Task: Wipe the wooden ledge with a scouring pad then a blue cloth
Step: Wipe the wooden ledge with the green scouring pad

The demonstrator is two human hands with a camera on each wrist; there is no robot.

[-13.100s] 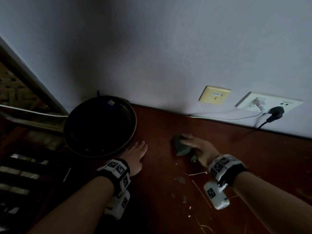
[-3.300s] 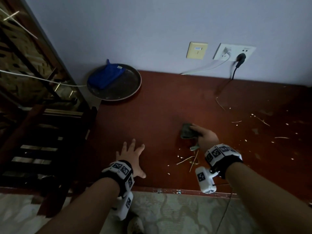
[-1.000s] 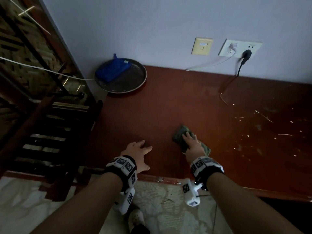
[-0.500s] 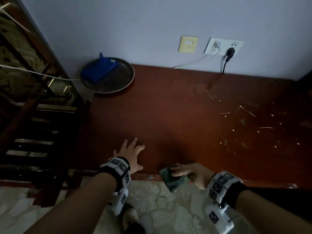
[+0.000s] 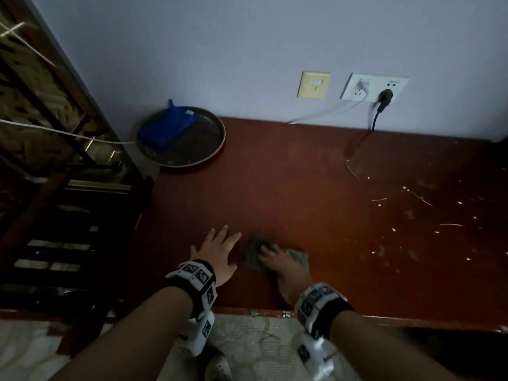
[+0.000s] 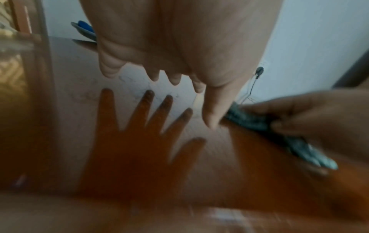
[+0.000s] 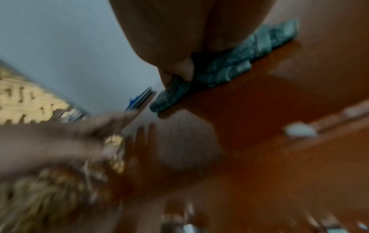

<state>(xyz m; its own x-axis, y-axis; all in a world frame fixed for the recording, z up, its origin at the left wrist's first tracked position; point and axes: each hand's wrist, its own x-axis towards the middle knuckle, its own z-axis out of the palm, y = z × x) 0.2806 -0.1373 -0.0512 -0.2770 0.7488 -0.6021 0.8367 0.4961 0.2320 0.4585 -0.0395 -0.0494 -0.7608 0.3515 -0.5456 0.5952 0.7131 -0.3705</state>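
The reddish wooden ledge runs along the wall. My right hand presses a crumpled grey-green scouring pad onto the ledge near its front edge, with fingers and thumb curled on it. The left wrist view shows the pad under my right hand; the right wrist view shows the pad beneath that hand. My left hand lies flat with spread fingers just left of the pad. A blue cloth lies in a round dark tray at the back left.
Straw bits and pale specks litter the ledge's right part. A yellow switch plate and a white socket with two plugged cords are on the wall. Dark wooden furniture stands left. The ledge's front edge drops to a patterned floor.
My right hand has brought the pad back from the front edge onto the ledge, up beside my left hand. The left hand has stayed flat in place.
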